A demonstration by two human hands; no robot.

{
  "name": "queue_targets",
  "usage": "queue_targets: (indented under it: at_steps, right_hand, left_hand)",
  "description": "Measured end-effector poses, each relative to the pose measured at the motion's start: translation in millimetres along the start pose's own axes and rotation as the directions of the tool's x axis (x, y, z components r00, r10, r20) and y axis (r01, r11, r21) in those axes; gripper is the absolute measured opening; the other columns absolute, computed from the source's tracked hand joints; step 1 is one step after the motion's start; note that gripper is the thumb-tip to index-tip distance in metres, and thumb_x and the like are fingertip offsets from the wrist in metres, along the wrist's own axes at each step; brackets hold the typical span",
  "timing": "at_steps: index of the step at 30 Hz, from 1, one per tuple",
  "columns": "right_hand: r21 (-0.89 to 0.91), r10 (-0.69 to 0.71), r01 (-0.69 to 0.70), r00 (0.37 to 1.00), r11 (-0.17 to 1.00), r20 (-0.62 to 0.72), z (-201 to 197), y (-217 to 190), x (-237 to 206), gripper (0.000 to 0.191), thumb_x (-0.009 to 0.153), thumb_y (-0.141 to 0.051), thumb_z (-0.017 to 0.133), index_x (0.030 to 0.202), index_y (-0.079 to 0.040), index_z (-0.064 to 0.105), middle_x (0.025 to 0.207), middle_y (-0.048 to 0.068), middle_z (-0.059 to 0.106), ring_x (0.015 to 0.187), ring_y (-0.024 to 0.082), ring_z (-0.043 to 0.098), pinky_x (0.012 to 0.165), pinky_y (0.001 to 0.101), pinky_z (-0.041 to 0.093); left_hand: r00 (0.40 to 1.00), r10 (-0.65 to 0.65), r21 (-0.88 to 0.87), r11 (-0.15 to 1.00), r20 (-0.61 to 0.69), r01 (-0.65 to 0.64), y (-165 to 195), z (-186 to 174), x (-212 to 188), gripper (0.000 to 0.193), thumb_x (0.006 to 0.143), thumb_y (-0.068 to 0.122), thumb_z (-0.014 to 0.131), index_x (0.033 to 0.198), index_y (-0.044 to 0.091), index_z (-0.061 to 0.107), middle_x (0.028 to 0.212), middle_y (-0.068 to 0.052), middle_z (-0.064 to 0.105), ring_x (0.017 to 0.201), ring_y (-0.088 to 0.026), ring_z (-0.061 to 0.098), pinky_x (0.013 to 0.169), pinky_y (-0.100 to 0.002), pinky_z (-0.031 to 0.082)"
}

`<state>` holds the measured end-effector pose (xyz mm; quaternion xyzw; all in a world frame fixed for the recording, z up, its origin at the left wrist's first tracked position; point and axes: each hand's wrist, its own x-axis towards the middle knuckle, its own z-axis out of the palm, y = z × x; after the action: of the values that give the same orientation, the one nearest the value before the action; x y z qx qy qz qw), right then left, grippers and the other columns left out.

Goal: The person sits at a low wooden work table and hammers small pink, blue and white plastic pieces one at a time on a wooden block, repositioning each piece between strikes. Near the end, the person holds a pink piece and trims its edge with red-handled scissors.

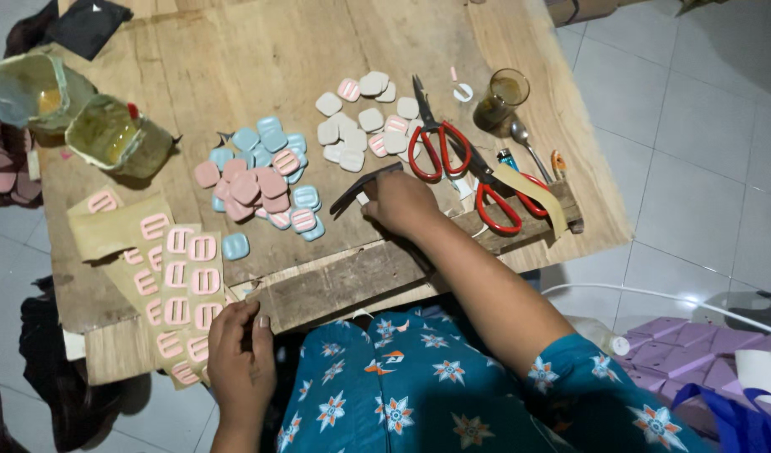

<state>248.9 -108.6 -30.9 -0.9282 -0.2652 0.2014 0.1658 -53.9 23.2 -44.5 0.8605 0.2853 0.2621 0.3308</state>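
Right hand [400, 204] is resting on the bench [234, 50], grip closing around a dark tool [362, 186] whose tip is pointing left toward the pink/blue tile pile [264, 180]. Something small and white is showing at the fingertips; can't tell what.

Left hand [239, 352] is sitting at the near bench edge, fingers curling over the lower end of a tan sheet [121, 231] carrying rows of pink buckles [192, 281]. Grip is closed on the sheet edge, thumb lying on top.

A loose blue tile [235, 246] is lying just beside the sheet. White tiles [364, 122] are clustering behind the right hand. Two red scissors [440, 147] are lying right of them, second pair [499, 201] overlapping a tan strip [532, 193]. Glass [503, 96], spoon [528, 143] and lighter [507, 158] are sitting near the far-right edge. Two glue tubs [75, 113] are standing at far left.
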Motion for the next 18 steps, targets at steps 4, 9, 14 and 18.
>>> queue_targets:
  at_steps: [4, 9, 14, 18]
  right_hand:
    - [0.178, 0.011, 0.004, 0.996, 0.984, -0.084, -3, 19, -14, 0.037, 0.088, -0.037, 0.073, 0.108, -0.006, 0.073, 0.106, 0.020, 0.073, 0.101, 0.038, 0.068, 0.087, 0.0483, 0.053]
    - [-0.044, -0.142, 0.149, 0.753, 0.988, -0.642, -30, 83, -41, 0.028, 0.089, -0.025, 0.072, 0.109, -0.004, 0.073, 0.107, 0.017, 0.072, 0.102, 0.036, 0.067, 0.089, 0.0485, 0.052]
    - [-0.190, 0.079, -0.211, 0.840, 0.959, -0.536, -60, 143, -61, 0.039, 0.076, -0.024, 0.083, 0.109, -0.006, 0.074, 0.101, 0.016, 0.073, 0.100, 0.037, 0.065, 0.085, 0.0536, 0.046]
    - [0.019, 0.110, -0.121, 0.812, 0.992, -0.573, -58, 171, -70, 0.031, 0.084, -0.016, 0.077, 0.114, -0.008, 0.075, 0.107, 0.013, 0.074, 0.103, 0.034, 0.068, 0.091, 0.0476, 0.050]
  left_hand:
    - [1.000, -0.024, 0.011, 1.000, 0.014, 0.023, -1, -1, 2, 0.022, 0.095, 0.010, 0.065, 0.114, 0.001, 0.069, 0.119, -0.017, 0.066, 0.109, -0.033, 0.065, 0.096, -0.038, 0.051]
    - [0.999, -0.038, -0.003, 0.999, 0.003, 0.038, -5, 2, 1, 0.024, 0.094, 0.012, 0.066, 0.114, 0.001, 0.069, 0.120, -0.016, 0.066, 0.110, -0.032, 0.064, 0.096, -0.038, 0.050]
    - [0.999, -0.052, -0.012, 0.999, 0.013, 0.052, -12, 3, 1, 0.022, 0.094, 0.011, 0.066, 0.113, 0.001, 0.069, 0.118, -0.015, 0.067, 0.110, -0.031, 0.065, 0.097, -0.037, 0.050]
    - [0.999, -0.049, -0.042, 0.998, 0.003, 0.049, -17, 5, 1, 0.021, 0.094, 0.010, 0.066, 0.113, 0.001, 0.069, 0.118, -0.016, 0.067, 0.111, -0.030, 0.065, 0.097, -0.037, 0.051]
